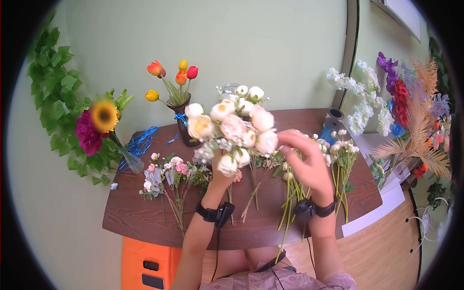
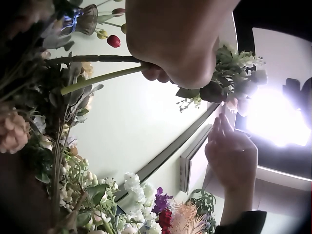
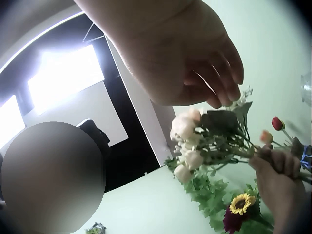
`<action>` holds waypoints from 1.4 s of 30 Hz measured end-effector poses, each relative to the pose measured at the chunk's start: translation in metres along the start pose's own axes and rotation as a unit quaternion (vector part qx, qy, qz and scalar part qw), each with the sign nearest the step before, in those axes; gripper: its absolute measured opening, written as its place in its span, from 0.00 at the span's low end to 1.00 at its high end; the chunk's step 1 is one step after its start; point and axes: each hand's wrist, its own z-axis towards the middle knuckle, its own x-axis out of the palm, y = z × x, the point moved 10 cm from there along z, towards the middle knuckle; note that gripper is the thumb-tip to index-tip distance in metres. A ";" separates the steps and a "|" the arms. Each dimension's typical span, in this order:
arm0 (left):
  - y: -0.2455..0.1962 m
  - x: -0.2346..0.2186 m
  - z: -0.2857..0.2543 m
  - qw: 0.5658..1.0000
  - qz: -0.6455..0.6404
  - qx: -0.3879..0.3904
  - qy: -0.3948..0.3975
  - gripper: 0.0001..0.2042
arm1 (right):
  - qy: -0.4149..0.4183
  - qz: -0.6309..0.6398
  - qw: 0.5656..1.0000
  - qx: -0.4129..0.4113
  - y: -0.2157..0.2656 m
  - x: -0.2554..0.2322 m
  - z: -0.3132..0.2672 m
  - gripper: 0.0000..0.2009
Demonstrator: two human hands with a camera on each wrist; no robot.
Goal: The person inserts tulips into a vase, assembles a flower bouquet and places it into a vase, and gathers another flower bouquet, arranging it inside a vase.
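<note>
My left hand (image 3: 278,168) grips the gathered stems of an artificial bouquet (image 1: 231,126) of cream, white and pale pink blooms with small white sprigs. In the head view the flower heads hide most of that hand. Two stem ends (image 2: 105,80), one green and one dark, stick out below its fist in the left wrist view. My right hand (image 1: 307,162) is beside the bouquet's right side, fingers gently bent and not closed round anything. Its fingertips are right at the outer pale bloom (image 1: 266,141).
On the brown table (image 1: 130,217) lie pink-and-white flower sprays (image 1: 169,176) at left and white buds with long green stems (image 1: 340,164) at right. Behind stand a vase of tulips (image 1: 181,108), blue ribbon (image 1: 142,142) and a sunflower bunch (image 1: 104,118). More artificial flowers (image 1: 401,111) fill the right.
</note>
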 end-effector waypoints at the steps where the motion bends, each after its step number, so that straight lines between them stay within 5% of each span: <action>1: 0.028 0.018 -0.005 0.956 -0.249 -0.151 0.030 0.14 | 0.001 -0.002 1.000 0.002 -0.006 -0.006 0.000 0.12; 3: 0.020 0.016 -0.008 0.981 -0.091 -0.117 0.125 0.13 | -0.007 0.053 0.986 0.158 -0.060 -0.015 -0.007 0.10; 4: 0.006 0.004 0.001 0.995 -0.023 -0.039 0.088 0.12 | -0.026 0.012 0.987 0.155 -0.074 -0.019 -0.008 0.09; 5: 0.009 0.008 -0.001 0.995 -0.025 -0.040 0.088 0.12 | -0.026 0.010 0.987 0.155 -0.088 -0.020 -0.010 0.09; 7: 0.021 0.003 -0.007 0.994 -0.099 -0.055 -0.005 0.15 | 0.110 -0.126 0.953 0.253 -0.136 -0.004 -0.026 0.10; 9: 0.010 -0.005 0.012 0.970 -0.207 -0.128 0.021 0.19 | 0.153 -0.176 0.924 0.302 -0.180 0.003 -0.046 0.10; 11: -0.001 0.006 0.020 0.829 -0.488 -0.261 0.082 0.22 | 0.196 -0.225 0.890 0.346 -0.200 0.008 -0.062 0.12; 12: 0.006 0.012 0.015 0.789 -0.544 -0.274 0.081 0.09 | 0.212 -0.254 0.870 0.366 -0.204 0.010 -0.069 0.12; 14: 0.004 0.010 0.016 0.793 -0.540 -0.272 0.074 0.09 | 0.225 -0.291 0.841 0.397 -0.216 0.011 -0.079 0.12; 19: 0.004 0.012 0.010 0.774 -0.570 -0.268 0.065 0.10 | 0.204 -0.276 0.861 0.375 -0.230 0.014 -0.081 0.11; 21: 0.014 0.018 -0.001 0.761 -0.586 -0.268 0.075 0.11 | 0.134 -0.263 0.895 0.333 -0.218 0.005 -0.069 0.11; 23: 0.026 0.025 -0.013 0.768 -0.552 -0.313 0.088 0.10 | 0.104 -0.245 0.901 0.341 -0.207 -0.003 -0.065 0.11; 24: 0.012 0.013 0.002 0.843 -0.471 -0.247 0.081 0.10 | 0.072 -0.228 0.906 0.350 -0.201 -0.010 -0.063 0.12; 27: 0.034 0.033 -0.014 0.802 -0.542 -0.231 0.096 0.11 | 0.012 -0.183 0.921 0.345 -0.192 -0.023 -0.058 0.12; 32: 0.043 0.006 -0.067 0.813 -0.515 -0.242 0.121 0.12 | -0.091 -0.086 0.955 0.269 -0.157 -0.038 -0.042 0.11; 37: 0.040 0.041 -0.021 0.824 -0.483 -0.253 0.154 0.14 | -0.186 0.009 0.958 0.219 -0.116 -0.050 -0.032 0.07; 42: 0.036 0.041 -0.035 0.836 -0.449 -0.258 0.184 0.15 | -0.266 0.103 0.949 0.135 -0.077 -0.051 -0.029 0.06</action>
